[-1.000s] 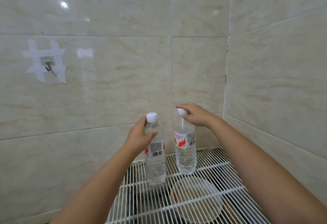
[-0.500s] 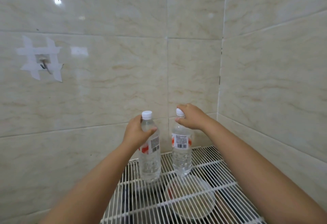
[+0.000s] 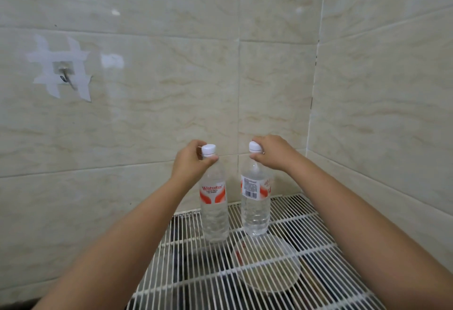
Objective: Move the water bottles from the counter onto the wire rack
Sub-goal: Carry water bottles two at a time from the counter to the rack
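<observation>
On white wire rack (image 3: 306, 231), two upright water bottles (image 3: 214, 209), both hand-held.

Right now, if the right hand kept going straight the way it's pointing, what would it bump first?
Probably the tiled back wall. The right hand, gripping the right bottle, points toward it, though depth is unclear.

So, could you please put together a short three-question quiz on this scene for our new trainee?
1. True or false: both bottles stand upright on the wire rack.
2. Which hand has its grip at the neck of the bottle showing its red brand name?
3. What hangs on the wall, held by tape?

Key:
1. True.
2. The left hand, on the left bottle; the right hand holds the right bottle.
3. A metal hook.
</observation>
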A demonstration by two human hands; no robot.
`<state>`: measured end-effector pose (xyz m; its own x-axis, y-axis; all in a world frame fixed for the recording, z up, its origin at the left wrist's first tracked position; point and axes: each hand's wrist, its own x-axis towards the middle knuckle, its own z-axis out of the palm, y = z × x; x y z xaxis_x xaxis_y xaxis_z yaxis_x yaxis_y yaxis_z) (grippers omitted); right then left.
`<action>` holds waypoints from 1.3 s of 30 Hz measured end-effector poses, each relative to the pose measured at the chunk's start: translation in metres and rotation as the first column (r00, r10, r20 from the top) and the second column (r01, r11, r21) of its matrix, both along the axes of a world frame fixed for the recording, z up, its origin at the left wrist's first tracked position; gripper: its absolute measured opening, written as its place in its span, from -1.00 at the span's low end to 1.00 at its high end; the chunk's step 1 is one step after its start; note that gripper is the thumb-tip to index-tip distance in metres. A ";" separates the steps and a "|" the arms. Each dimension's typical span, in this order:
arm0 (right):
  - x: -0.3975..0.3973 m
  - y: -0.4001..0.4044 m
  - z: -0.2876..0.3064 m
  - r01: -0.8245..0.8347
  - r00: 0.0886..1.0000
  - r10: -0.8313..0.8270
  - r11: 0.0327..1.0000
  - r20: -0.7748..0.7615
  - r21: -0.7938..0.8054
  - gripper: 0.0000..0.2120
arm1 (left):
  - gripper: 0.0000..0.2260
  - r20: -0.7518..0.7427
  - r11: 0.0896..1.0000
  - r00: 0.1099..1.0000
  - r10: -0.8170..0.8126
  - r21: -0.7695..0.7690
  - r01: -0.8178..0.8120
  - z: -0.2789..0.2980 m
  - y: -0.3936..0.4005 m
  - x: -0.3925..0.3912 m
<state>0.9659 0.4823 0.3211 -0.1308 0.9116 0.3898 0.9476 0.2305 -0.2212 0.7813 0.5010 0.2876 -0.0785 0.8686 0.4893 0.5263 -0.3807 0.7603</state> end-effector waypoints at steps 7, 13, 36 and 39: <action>-0.007 0.004 -0.007 0.057 0.997 -0.054 0.997 -0.057 0.057 -0.71 | -0.60 -0.087 0.999 0.995 0.042 0.013 -0.041 0.000 -0.005 0.007; -0.009 0.003 -0.005 0.084 0.995 -0.081 0.995 -0.054 0.058 -0.66 | -0.57 -0.222 1.000 0.975 -0.020 0.008 0.022 0.004 -0.008 0.005; -0.001 0.011 -0.004 -0.073 0.987 0.070 0.997 -0.147 -0.013 -0.84 | -0.51 -0.385 0.995 0.919 0.086 -0.018 -0.101 0.008 -0.004 0.011; 0.004 0.010 -0.001 -0.114 0.988 0.107 0.991 -0.110 -0.066 -0.92 | -0.52 -0.220 0.967 0.951 -0.217 -0.185 0.178 0.014 -0.006 0.002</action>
<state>0.9701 0.4925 0.3201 -0.1938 0.9200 0.3407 0.8874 0.3125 -0.3390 0.7834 0.4946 0.3012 0.2036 0.9233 0.3256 0.6253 -0.3785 0.6825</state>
